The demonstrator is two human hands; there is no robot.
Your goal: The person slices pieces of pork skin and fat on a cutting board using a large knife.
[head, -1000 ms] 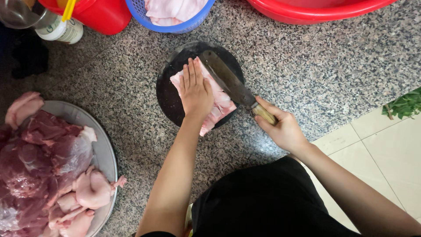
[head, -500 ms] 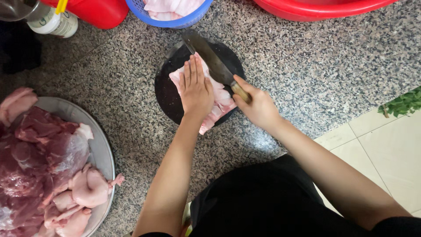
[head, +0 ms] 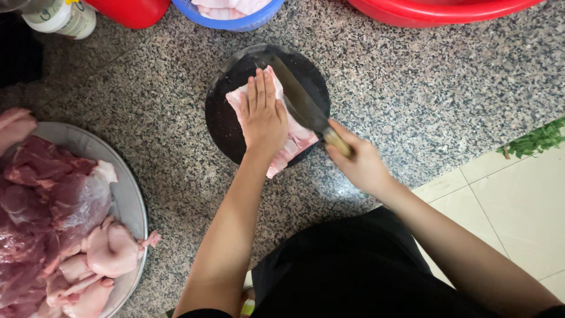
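A slab of meat (head: pixel 276 132) lies on a round chopping board (head: pixel 226 126) on the floor (head: pixel 424 94), left hand (head: pixel 263 118) flat on it, cleaver (head: pixel 300 100) to its right; a tray (head: pixel 126 194) of meat sits far left, basins (head: pixel 435 12) behind.

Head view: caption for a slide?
Left hand flat on pale meat on round board; right hand slicing with cleaver.

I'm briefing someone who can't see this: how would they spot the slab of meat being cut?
Start at the speckled granite floor and find the round black chopping board near its top middle. The pale pink slab of meat lies on it, pressed flat by the left hand, with a cleaver beside it. Unlike the dark red meat in the metal tray, it lies alone.
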